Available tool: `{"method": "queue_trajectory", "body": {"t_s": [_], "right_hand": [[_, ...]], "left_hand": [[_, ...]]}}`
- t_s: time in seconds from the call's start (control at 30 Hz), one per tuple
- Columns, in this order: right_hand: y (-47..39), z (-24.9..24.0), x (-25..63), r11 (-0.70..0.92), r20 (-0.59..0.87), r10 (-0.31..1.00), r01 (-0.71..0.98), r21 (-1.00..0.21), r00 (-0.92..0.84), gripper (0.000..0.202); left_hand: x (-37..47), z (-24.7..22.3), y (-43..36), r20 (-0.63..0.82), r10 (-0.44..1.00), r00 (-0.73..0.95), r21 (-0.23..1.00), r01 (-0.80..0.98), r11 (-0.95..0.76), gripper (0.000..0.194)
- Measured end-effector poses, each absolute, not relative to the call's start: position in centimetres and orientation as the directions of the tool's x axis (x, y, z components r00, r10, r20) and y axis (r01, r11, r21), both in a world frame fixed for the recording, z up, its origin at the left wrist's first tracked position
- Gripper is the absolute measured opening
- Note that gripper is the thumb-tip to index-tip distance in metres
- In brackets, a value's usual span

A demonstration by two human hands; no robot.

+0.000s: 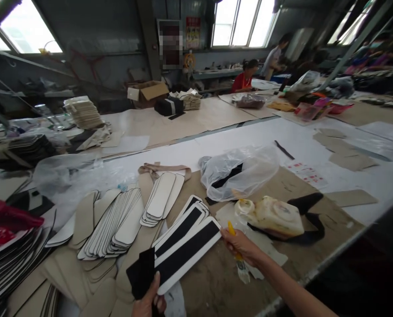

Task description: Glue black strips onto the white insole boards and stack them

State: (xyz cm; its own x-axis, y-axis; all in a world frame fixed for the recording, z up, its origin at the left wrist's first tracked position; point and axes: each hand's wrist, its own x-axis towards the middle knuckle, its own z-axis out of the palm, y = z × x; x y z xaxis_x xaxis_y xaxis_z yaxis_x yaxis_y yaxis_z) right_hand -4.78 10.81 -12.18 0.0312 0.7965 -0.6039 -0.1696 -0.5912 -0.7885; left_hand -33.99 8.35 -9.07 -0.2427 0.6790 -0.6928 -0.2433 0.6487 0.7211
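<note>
My left hand (150, 299) is closed at the front, gripping dark black strips (142, 270) with the thumb by the near end of a white panel. This rounded white panel (179, 268) has a black band (188, 248) along its middle and lies slanted over similar panels (179, 224). At its far end my right hand (241, 246) is closed round a yellow-handled brush (239, 255), bristles pointing down; its fingertips meet the panel's corner. Just beyond that hand lies a yellowed plastic container (276, 215) on its side, with pale sheet scraps beneath.
Fanned white pieces (117, 229) and beige pieces (67, 273) cover the left side. A clear plastic bag (242, 171) with black material lies behind the panels. Across the table stand a cardboard box (152, 92) and stacked pieces (82, 112). A person in red (242, 79) sits farther back.
</note>
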Motion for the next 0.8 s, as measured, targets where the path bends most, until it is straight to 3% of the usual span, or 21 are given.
{"method": "queue_trajectory", "body": {"t_s": [0.17, 0.33, 0.4, 0.57, 0.67, 0.8], "right_hand": [[10.4, -12.0, -4.5, -0.583, -0.594, 0.802, -0.138, -0.801, 0.059, 0.049], [9.7, -12.3, -4.5, -0.592, -0.598, 0.798, -0.085, -0.801, 0.075, 0.048], [9.6, -12.4, -4.6, -0.606, -0.606, 0.792, -0.03, -0.795, 0.071, 0.047], [10.7, -11.3, -5.5, -0.5, -0.51, 0.858, 0.306, -0.81, 0.054, 0.04], [11.6, -10.0, -6.8, -0.341, -0.413, 0.91, 0.493, -0.801, -0.042, 0.037], [12.3, -9.0, -8.7, -0.232, -0.374, 0.919, 0.594, -0.77, -0.126, 0.036]], "left_hand": [[-32.9, -8.7, 12.0, -0.694, 0.698, -0.176, 0.7, -0.393, 0.597, 0.048], [-33.7, -9.8, 13.1, -0.634, 0.718, -0.287, 0.763, -0.078, 0.642, 0.052], [-34.4, -10.4, 12.7, -0.606, 0.71, -0.358, 0.77, -0.043, 0.636, 0.053], [-36.1, -11.1, 10.8, -0.625, 0.671, -0.399, 0.765, -0.143, 0.628, 0.049], [-36.6, -10.6, 9.6, -0.654, 0.712, -0.253, 0.751, -0.329, 0.573, 0.043], [-37.1, -9.8, 8.3, -0.673, 0.727, -0.138, 0.683, -0.494, 0.538, 0.039]]}}
